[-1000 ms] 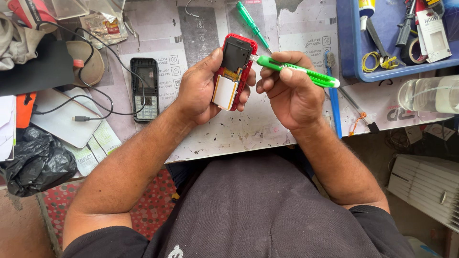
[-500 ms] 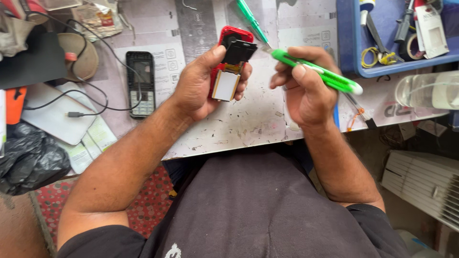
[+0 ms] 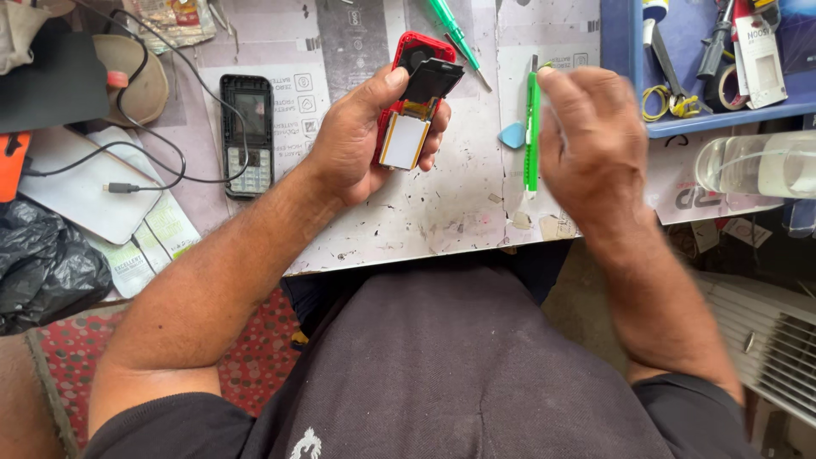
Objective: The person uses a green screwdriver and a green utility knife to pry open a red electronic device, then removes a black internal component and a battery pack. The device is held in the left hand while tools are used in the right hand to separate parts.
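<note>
the left hand (image 3: 361, 140) holds a red phone (image 3: 412, 102) above the tabletop (image 3: 442, 212), its grip wrapped around the opened body with the white screen part showing. the right hand (image 3: 591, 144), blurred, hovers with fingers loosely spread, just beside a green screwdriver (image 3: 532, 127) lying on the tabletop.

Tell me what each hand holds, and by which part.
Left hand grips the red phone around its lower body. Right hand holds nothing; the green tool lies on the table beside it.
</note>
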